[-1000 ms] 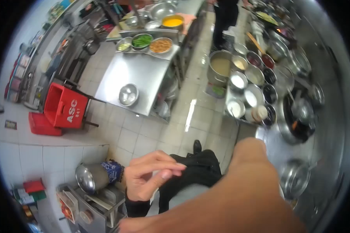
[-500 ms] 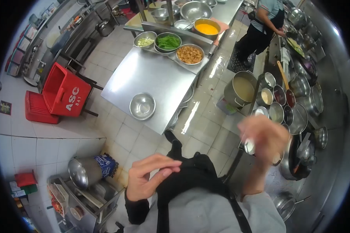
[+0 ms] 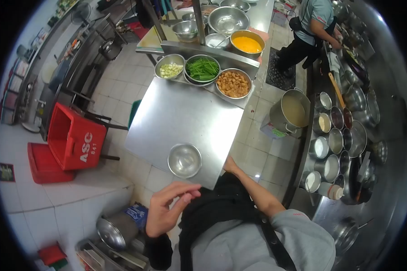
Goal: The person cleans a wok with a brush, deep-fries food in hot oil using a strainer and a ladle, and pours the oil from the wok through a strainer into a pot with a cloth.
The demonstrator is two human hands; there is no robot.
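Note:
My left hand (image 3: pixel 169 208) is in front of my body, just below the near edge of the steel table (image 3: pixel 185 108). Its fingers are bent and pressed together, the thumb close under them; whatever they may hold is hidden. An empty steel bowl (image 3: pixel 184 160) sits on the table just beyond the fingertips. My right hand (image 3: pixel 230 165) reaches down at the table's right front corner, its fingers hidden by the table edge. Along the table's back stand bowls of chopped pale vegetable (image 3: pixel 171 70), cut green stalks (image 3: pixel 203 69) and browned chunks (image 3: pixel 233 84).
A pot of orange liquid (image 3: pixel 247 44) stands behind the chunks. On the right are a large stockpot (image 3: pixel 295 108) and a counter with several seasoning containers (image 3: pixel 320 147). A person (image 3: pixel 309 31) works at the far right counter. A red ASC crate (image 3: pixel 79 140) is at left.
My right hand has dropped from its raised place at the right to the table's front corner. The table and bowl now appear closer to me. My left hand keeps its closed shape.

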